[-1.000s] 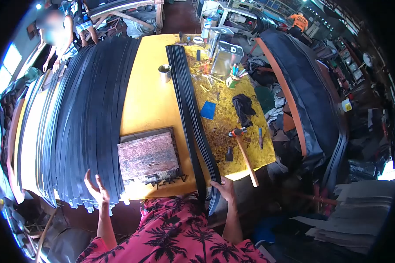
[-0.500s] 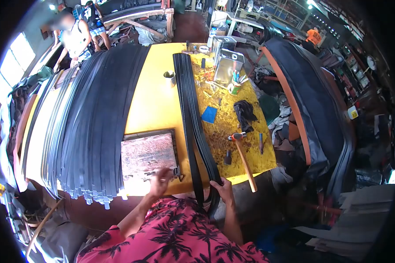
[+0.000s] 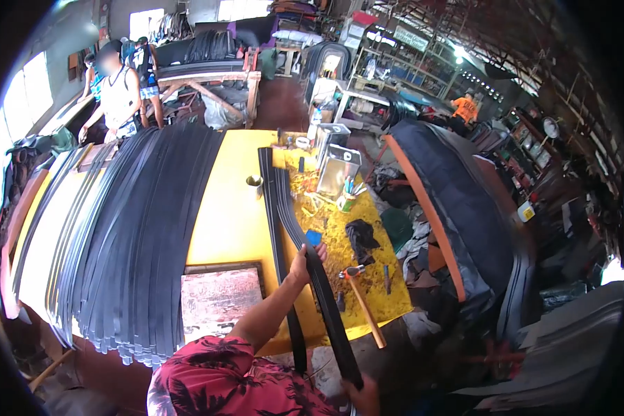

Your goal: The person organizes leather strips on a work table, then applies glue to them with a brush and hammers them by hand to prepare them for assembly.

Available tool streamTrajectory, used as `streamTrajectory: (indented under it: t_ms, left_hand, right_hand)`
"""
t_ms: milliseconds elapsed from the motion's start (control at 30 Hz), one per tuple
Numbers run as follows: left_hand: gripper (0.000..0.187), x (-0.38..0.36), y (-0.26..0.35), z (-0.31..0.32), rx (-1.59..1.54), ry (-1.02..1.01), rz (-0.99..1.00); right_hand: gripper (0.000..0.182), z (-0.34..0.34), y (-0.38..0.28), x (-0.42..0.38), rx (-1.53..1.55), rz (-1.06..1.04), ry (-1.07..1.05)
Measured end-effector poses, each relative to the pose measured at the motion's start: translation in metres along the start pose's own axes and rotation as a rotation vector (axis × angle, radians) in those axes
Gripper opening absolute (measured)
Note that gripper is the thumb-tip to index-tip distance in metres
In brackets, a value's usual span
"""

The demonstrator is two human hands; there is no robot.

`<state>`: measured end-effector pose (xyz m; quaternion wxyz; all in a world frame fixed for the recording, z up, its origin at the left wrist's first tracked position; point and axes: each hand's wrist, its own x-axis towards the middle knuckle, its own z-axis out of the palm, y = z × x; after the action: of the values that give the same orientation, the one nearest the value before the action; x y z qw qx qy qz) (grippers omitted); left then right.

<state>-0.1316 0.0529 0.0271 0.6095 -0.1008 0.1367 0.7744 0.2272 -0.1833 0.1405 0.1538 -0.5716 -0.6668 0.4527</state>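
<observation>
My left hand [image 3: 301, 265] is wrapped round the middle of a stack of long black straps [image 3: 326, 298]. My right hand [image 3: 364, 396], at the bottom of the view, grips the near end of the same stack, its fingers partly hidden. The far part of the stack lies over the yellow table [image 3: 222, 180]. Just left of it, another black strap [image 3: 273, 222] runs lengthwise and hangs over the near edge. A blue piece [image 3: 314, 238] shows beside my left fingertips.
Many black straps [image 3: 152, 208] cover the table's left side. A worn board [image 3: 222, 298] lies near the front edge; a hammer [image 3: 364, 308], dark cloth [image 3: 360, 241], metal can [image 3: 340, 170] and cup [image 3: 254, 184] are also there. Several people stand farther back.
My left hand has moved from above the board to the strap stack and grips it. My right hand has moved down with the near end. The stack has separated from the left strap; the view has tilted up.
</observation>
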Motion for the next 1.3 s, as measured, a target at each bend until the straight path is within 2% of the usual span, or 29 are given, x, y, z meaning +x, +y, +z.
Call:
streamTrajectory:
  t_ms: [67,133,167,200,233,267,333,400,433,467,533,600,633,733,833,900,967,1000,1033,1067,1100,1133,1167,1200,1233,1267,1300]
  left_hand:
    - [0.059,0.016,0.013,0.025,-0.02,-0.068,-0.012]
    - [0.059,0.031,0.025,0.051,-0.048,-0.094,-0.047]
    - [0.06,0.04,0.032,0.058,-0.052,-0.192,-0.093]
    - [0.06,0.052,0.038,0.061,-0.054,-0.286,-0.138]
    - [0.061,0.042,0.037,0.086,0.065,-0.196,-0.032]
    - [0.057,0.032,0.04,0.1,0.069,-0.322,-0.07]
    - [0.052,0.01,0.047,0.132,0.079,-0.352,-0.062]
    - [0.047,-0.028,0.05,0.15,0.279,-0.543,-0.049]
    - [0.045,-0.083,0.041,0.185,0.515,-0.352,0.199]
    - [0.043,-0.104,0.046,0.192,0.657,-0.389,0.276]
    - [0.045,-0.136,0.064,0.205,0.808,-0.5,0.355]
    - [0.048,-0.165,0.085,0.217,0.879,-0.527,0.418]
    - [0.047,-0.187,0.108,0.228,0.838,-0.616,0.42]
    - [0.049,-0.231,0.141,0.264,0.884,-0.582,0.549]
    - [0.045,-0.224,0.199,0.292,0.849,-0.594,0.582]
    - [0.045,-0.194,0.252,0.315,0.849,-0.657,0.571]
    - [0.048,-0.131,0.322,0.341,0.765,-0.763,0.351]
    - [0.049,-0.099,0.353,0.353,0.779,-0.691,0.341]
    - [0.055,-0.038,0.415,0.346,1.029,-0.595,0.26]
    - [0.07,-0.023,0.426,0.338,1.225,-0.225,0.41]
    - [0.085,0.02,0.463,0.305,1.627,-0.032,0.651]
    - [0.091,0.022,0.467,0.274,2.129,0.237,0.942]
    - [0.089,0.07,0.489,0.217,2.201,0.324,1.05]
    - [0.08,0.025,0.445,0.184,2.049,0.376,1.124]
    - [0.067,-0.015,0.419,0.153,1.979,0.155,1.044]
    - [0.061,-0.01,0.413,0.08,2.145,0.192,0.941]
    - [0.053,-0.04,0.39,0.024,2.15,0.017,0.947]
  right_hand:
    - [0.06,-0.013,0.052,-0.042,0.518,0.474,-0.354]
    - [0.041,-0.016,-0.013,-0.1,0.068,0.234,0.001]
    - [0.041,-0.019,-0.005,-0.095,0.068,0.233,0.001]
    - [0.041,-0.02,-0.001,-0.096,0.074,0.218,-0.016]
    - [0.04,-0.022,0.004,-0.094,0.08,0.202,-0.035]
    - [0.04,-0.023,0.011,-0.091,0.087,0.184,-0.056]
    - [0.039,-0.022,0.027,-0.081,0.111,0.15,-0.102]
    - [0.037,-0.022,0.045,-0.068,0.125,0.113,-0.159]
    - [0.037,-0.02,0.054,-0.058,0.134,0.093,-0.189]
    - [0.036,-0.015,0.061,-0.048,0.145,0.069,-0.219]
    - [0.035,0.004,0.072,-0.03,0.179,0.028,-0.273]
    - [0.034,0.03,0.083,-0.026,0.216,0.011,-0.325]
    - [0.033,0.055,0.084,-0.027,0.246,0.009,-0.344]
    - [0.032,0.099,0.072,-0.012,0.296,-0.028,-0.366]
    - [0.03,0.134,0.073,0.002,0.302,-0.062,-0.393]
    - [0.029,0.147,0.074,-0.008,0.291,-0.046,-0.433]
    - [0.028,0.157,0.073,-0.028,0.283,-0.02,-0.468]
    - [0.027,0.164,0.067,-0.041,0.288,-0.009,-0.484]
    - [0.029,0.162,0.001,-0.034,0.338,0.005,-0.501]
    - [0.03,0.162,-0.08,-0.013,0.39,0.018,-0.521]
    - [0.031,0.175,-0.103,0.006,0.458,0.088,-0.594]
    - [0.032,0.189,-0.115,0.024,0.523,0.156,-0.666]
    - [0.03,0.205,-0.123,0.043,0.489,0.12,-0.625]
    - [0.028,0.223,-0.127,0.062,0.452,0.076,-0.581]
    - [0.028,0.24,-0.133,0.078,0.444,0.07,-0.573]
    - [0.027,0.257,-0.14,0.095,0.542,0.154,-0.59]
    - [0.025,0.272,-0.145,0.112,0.641,0.235,-0.608]
